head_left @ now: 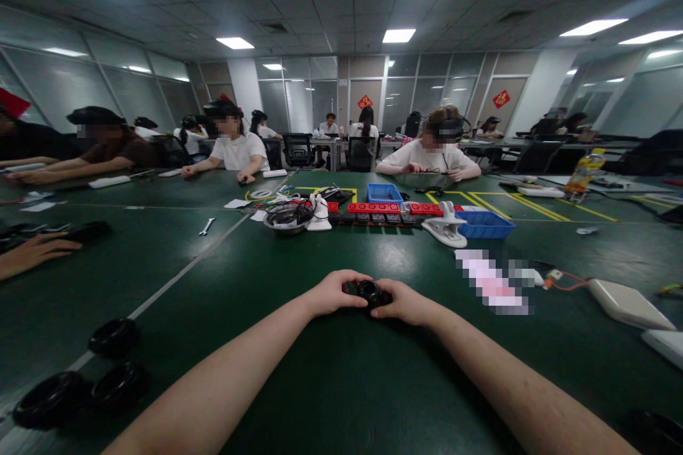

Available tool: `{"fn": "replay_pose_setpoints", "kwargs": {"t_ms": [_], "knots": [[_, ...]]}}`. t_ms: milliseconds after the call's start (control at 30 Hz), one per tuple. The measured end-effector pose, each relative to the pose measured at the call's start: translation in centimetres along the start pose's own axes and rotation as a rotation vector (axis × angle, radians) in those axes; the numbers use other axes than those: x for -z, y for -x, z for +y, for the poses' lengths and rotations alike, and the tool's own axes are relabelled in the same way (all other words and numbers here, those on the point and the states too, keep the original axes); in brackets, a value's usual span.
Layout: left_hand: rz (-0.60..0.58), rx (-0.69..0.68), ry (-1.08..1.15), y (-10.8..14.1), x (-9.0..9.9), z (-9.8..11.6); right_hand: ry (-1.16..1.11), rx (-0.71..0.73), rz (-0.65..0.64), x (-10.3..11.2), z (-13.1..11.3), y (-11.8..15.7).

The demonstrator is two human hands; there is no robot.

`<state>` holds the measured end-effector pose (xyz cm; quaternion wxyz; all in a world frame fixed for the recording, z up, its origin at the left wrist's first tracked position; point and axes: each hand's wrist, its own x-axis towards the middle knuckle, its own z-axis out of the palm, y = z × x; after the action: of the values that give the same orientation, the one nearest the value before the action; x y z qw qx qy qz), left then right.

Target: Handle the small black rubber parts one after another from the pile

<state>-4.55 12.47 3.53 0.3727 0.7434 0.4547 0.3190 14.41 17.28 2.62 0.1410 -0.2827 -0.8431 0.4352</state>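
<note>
Both hands hold a small black ring-shaped part [368,290] just over the green table, its round opening facing up. From the left, my left hand [341,291] grips it with thumb and fingers. My right hand [400,300] pinches its other side, thumb at the near edge. Fingertips hide part of the ring. To the lower left lie more black rings, a far one [114,337], a near one [52,399] and one between them [119,385].
Across the table [256,362] stand a metal bowl [288,219] with cables, a white clamp stand [446,225] and a blue bin [486,225]. A wrench [207,227] lies left. A power bank-like box [632,304] is at right. A co-worker's hand [43,253] rests far left.
</note>
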Motion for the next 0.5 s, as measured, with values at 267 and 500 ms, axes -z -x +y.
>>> {"fn": "replay_pose_setpoints", "kwargs": {"t_ms": [267, 500], "knots": [[0.194, 0.077, -0.142, 0.2, -1.1, 0.4, 0.145, -0.126, 0.231, -1.2, 0.3, -0.4], [0.363, 0.163, -0.237, 0.1, -2.5, 0.7, 0.287, -0.162, 0.343, -2.0, 0.1, -0.6]]}}
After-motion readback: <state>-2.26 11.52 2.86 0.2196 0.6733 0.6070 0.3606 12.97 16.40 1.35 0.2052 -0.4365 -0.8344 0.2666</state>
